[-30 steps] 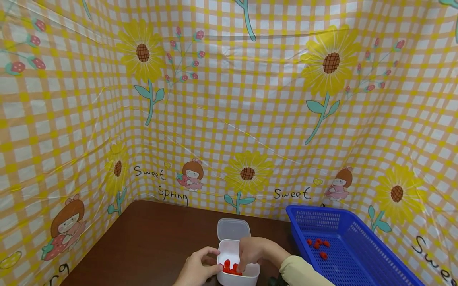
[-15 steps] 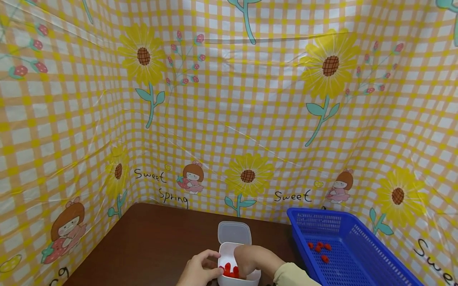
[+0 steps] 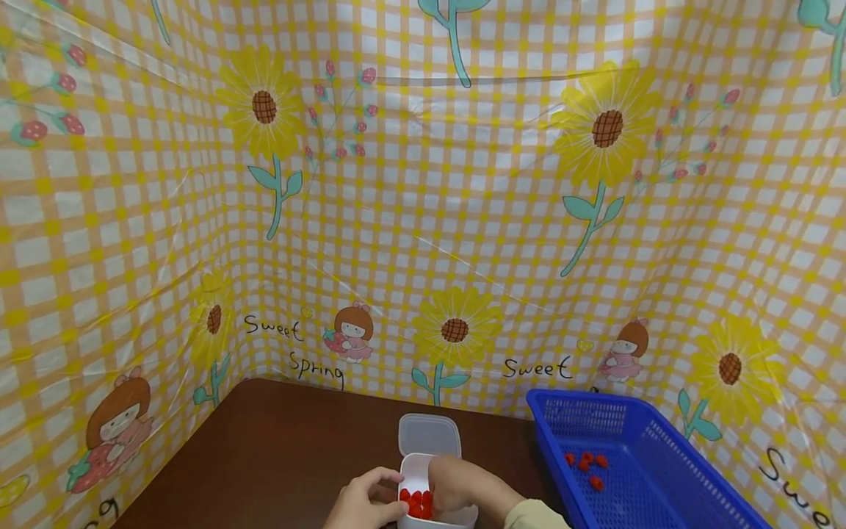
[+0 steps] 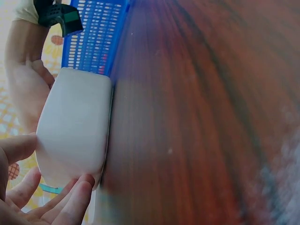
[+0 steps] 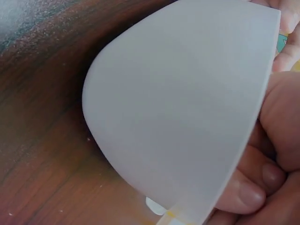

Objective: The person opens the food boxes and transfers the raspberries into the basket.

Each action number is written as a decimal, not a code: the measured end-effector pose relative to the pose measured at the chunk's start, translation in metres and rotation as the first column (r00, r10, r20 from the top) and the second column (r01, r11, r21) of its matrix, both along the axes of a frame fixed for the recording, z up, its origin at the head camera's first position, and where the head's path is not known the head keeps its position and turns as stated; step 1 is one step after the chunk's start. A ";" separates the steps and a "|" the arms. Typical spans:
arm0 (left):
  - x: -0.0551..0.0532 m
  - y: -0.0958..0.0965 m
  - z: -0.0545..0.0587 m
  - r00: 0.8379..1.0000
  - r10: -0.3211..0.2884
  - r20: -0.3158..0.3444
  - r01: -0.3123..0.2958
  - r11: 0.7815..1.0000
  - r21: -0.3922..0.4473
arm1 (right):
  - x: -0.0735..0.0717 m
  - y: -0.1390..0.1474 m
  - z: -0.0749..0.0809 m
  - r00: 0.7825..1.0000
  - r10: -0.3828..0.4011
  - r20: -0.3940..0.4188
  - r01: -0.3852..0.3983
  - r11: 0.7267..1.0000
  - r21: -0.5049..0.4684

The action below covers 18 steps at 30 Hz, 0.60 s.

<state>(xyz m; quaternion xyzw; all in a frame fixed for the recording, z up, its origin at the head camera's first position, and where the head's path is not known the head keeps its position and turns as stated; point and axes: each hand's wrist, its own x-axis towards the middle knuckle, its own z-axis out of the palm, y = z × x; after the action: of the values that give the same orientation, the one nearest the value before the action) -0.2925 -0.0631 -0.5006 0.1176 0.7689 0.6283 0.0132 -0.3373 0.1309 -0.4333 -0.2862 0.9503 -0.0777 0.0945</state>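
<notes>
A white lidded box (image 3: 411, 470) stands on the brown table, its translucent lid (image 3: 429, 435) folded back behind it. Several small red raspberry-like pieces (image 3: 416, 504) lie inside, towards the near left. My left hand (image 3: 366, 499) holds the box's left side. In the left wrist view, the thumb and fingertips (image 4: 86, 180) touch the box's outer wall. My right hand (image 3: 456, 486) reaches down into the box, right beside the red pieces. In the right wrist view its fingers (image 5: 248, 194) are curled behind the box wall, which hides whatever is between them.
A blue perforated basket (image 3: 654, 470) stands to the right, with several more red pieces (image 3: 585, 463) in its left part. Checked, flower-printed cloth (image 3: 396, 220) encloses the table (image 3: 291, 455) at the back and sides.
The right hand has shifted slightly left inside the box, and the red pieces now sit closer together at the left. The left hand keeps its hold. The head view has tilted up slightly.
</notes>
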 end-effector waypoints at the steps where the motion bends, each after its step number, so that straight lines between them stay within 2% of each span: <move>1: 0.001 0.000 -0.001 1.000 -0.001 -0.001 0.001 1.000 -0.003 | 0.000 0.000 -0.001 1.000 0.009 0.001 -0.009 1.000 -0.016; 8: 0.004 -0.001 -0.003 1.000 0.008 -0.001 -0.008 1.000 -0.007 | -0.001 0.000 -0.010 0.999 0.009 -0.042 -0.014 0.994 -0.110; 12: 0.004 -0.001 -0.001 1.000 0.014 0.014 -0.014 1.000 -0.001 | -0.002 0.000 -0.012 1.000 0.007 -0.015 -0.010 0.981 -0.191; 18: 0.002 -0.001 0.003 1.000 0.011 0.000 -0.011 1.000 0.001 | -0.003 0.001 -0.010 0.997 0.005 -0.079 -0.024 0.971 -0.237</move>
<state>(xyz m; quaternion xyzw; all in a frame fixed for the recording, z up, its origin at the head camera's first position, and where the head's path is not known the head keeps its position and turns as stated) -0.2908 -0.0637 -0.4976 0.1132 0.7694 0.6286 0.0098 -0.3399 0.1324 -0.4438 -0.3051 0.9350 -0.1791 0.0232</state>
